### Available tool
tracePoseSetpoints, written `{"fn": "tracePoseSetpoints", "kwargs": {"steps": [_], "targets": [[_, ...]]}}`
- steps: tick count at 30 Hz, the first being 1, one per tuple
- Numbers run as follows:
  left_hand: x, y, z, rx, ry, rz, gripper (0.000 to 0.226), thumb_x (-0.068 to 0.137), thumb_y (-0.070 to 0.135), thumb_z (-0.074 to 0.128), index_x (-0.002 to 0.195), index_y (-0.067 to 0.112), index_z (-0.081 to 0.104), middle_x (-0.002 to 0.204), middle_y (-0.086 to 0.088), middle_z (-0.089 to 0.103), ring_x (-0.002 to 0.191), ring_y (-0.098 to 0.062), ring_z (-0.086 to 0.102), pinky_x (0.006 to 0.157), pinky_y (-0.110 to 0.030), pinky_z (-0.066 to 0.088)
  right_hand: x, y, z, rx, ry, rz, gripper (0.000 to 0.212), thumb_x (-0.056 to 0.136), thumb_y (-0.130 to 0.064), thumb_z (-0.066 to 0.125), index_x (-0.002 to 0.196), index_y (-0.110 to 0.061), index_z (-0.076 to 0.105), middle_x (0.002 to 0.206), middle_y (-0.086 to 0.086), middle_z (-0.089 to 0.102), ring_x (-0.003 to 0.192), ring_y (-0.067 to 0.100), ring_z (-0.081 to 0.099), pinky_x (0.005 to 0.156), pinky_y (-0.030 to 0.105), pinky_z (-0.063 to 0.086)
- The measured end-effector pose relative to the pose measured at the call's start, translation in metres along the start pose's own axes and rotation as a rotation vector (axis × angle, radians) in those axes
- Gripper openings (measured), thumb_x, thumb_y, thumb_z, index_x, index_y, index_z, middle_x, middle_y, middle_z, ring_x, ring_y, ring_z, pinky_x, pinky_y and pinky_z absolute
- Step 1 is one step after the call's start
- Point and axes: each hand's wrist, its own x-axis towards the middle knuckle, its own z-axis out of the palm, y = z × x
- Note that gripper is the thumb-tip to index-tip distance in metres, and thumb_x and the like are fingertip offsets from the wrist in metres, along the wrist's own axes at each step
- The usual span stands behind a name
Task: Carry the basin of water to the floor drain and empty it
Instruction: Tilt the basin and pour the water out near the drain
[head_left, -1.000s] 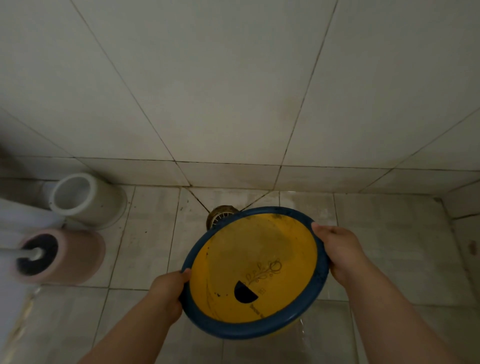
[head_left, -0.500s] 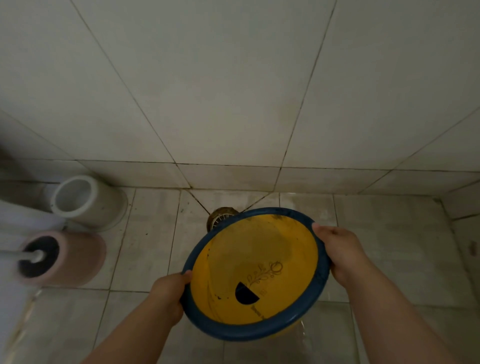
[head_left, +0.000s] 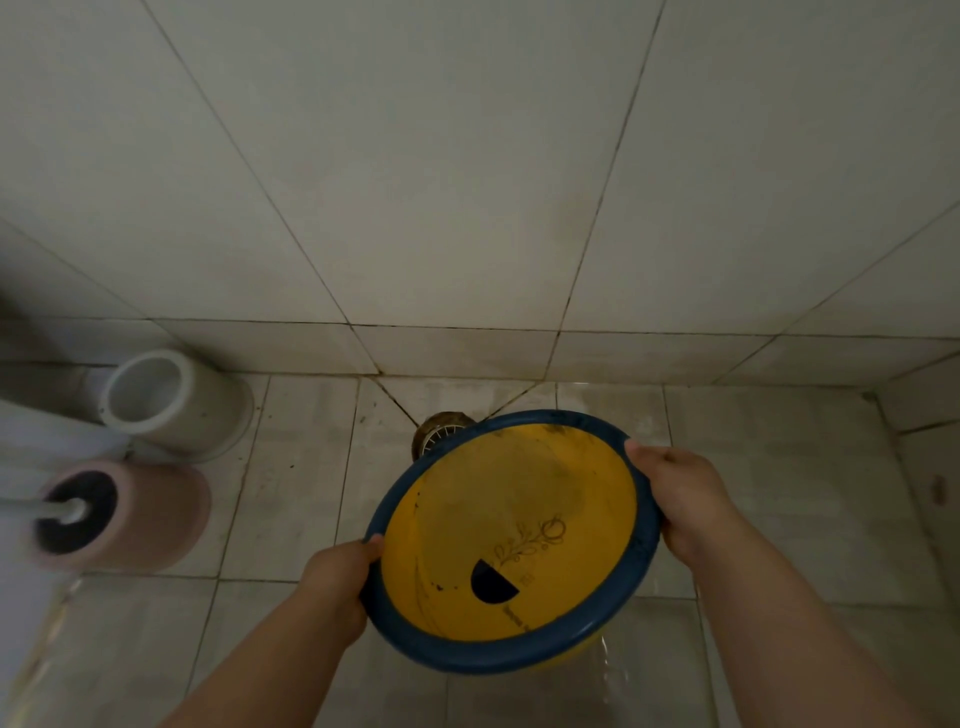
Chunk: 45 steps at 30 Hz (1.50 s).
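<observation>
A yellow basin with a blue rim is held in the air above the wet tiled floor, tilted away from me toward the wall. Its inside shows a floral print and a dark half-circle mark. My left hand grips the near-left rim. My right hand grips the far-right rim. The round metal floor drain sits just beyond the basin's far-left edge, partly hidden by it. I cannot tell how much water is inside.
A white cylindrical holder stands at the left by the wall. In front of it is a pink toilet-brush holder with a white handle. The tiled wall rises close behind the drain. The floor tiles are wet.
The basin has shifted very slightly; both hands keep the same grip on its rim. The view has barely moved.
</observation>
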Motion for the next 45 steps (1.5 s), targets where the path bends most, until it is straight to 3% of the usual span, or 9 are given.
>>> {"fn": "tracePoseSetpoints", "kwargs": {"steps": [14,18,25,33,40,45], "targets": [[-0.0004,-0.0012,-0.0009,-0.031,-0.017,-0.010,0.042,0.095,0.013,0.051,0.131,-0.008,0.048,0.133,-0.027,0.054,0.119,-0.041,0.053,0.101,-0.049,0.042,-0.0021,-0.0027,-0.0006,0.009,-0.002,0.003,0.019,0.090,-0.019,0.056,0.075,-0.009,0.062,0.081,0.013,0.065,0.078,0.028,0.062,0.080,0.040,0.050],[-0.0007,-0.0008,-0.0005,-0.038,-0.017,-0.009,0.042,0.094,0.014,0.052,0.129,-0.008,0.049,0.131,-0.027,0.055,0.106,-0.036,0.056,0.099,-0.048,0.044,-0.0018,-0.0023,-0.0031,0.014,-0.006,0.004,0.016,0.090,-0.019,0.056,0.080,-0.009,0.062,0.081,0.011,0.066,0.078,0.027,0.062,0.075,0.036,0.052],[-0.0017,-0.0011,0.0006,-0.020,-0.014,-0.007,0.042,0.095,0.013,0.050,0.130,-0.008,0.048,0.133,-0.027,0.054,0.120,-0.041,0.052,0.101,-0.050,0.042,-0.0015,-0.0033,-0.0038,0.008,-0.006,0.002,0.018,0.090,-0.020,0.056,0.078,-0.009,0.063,0.083,0.012,0.066,0.080,0.029,0.063,0.081,0.039,0.050],[-0.0030,-0.0003,0.0016,-0.019,-0.026,-0.010,0.043,0.095,0.013,0.050,0.132,-0.009,0.046,0.137,-0.027,0.051,0.124,-0.041,0.050,0.102,-0.049,0.039,0.0005,-0.0036,-0.0048,0.014,-0.022,-0.005,0.018,0.090,-0.020,0.056,0.079,-0.008,0.064,0.086,0.014,0.067,0.085,0.031,0.063,0.083,0.041,0.050],[-0.0047,-0.0003,0.0024,-0.035,-0.019,-0.006,0.042,0.095,0.011,0.050,0.131,-0.010,0.047,0.136,-0.027,0.051,0.123,-0.041,0.051,0.091,-0.045,0.042,0.0004,-0.0047,-0.0056,0.018,-0.037,0.003,0.016,0.090,-0.021,0.056,0.087,-0.007,0.064,0.094,0.016,0.067,0.092,0.032,0.063,0.085,0.040,0.050],[-0.0058,0.0002,0.0031,-0.036,-0.029,-0.008,0.041,0.096,0.010,0.048,0.132,-0.010,0.046,0.136,-0.028,0.051,0.123,-0.041,0.050,0.094,-0.047,0.041,0.0002,-0.0057,-0.0051,0.022,-0.040,0.000,0.017,0.091,-0.020,0.055,0.088,-0.005,0.064,0.094,0.018,0.066,0.089,0.032,0.063,0.079,0.039,0.051]]}}
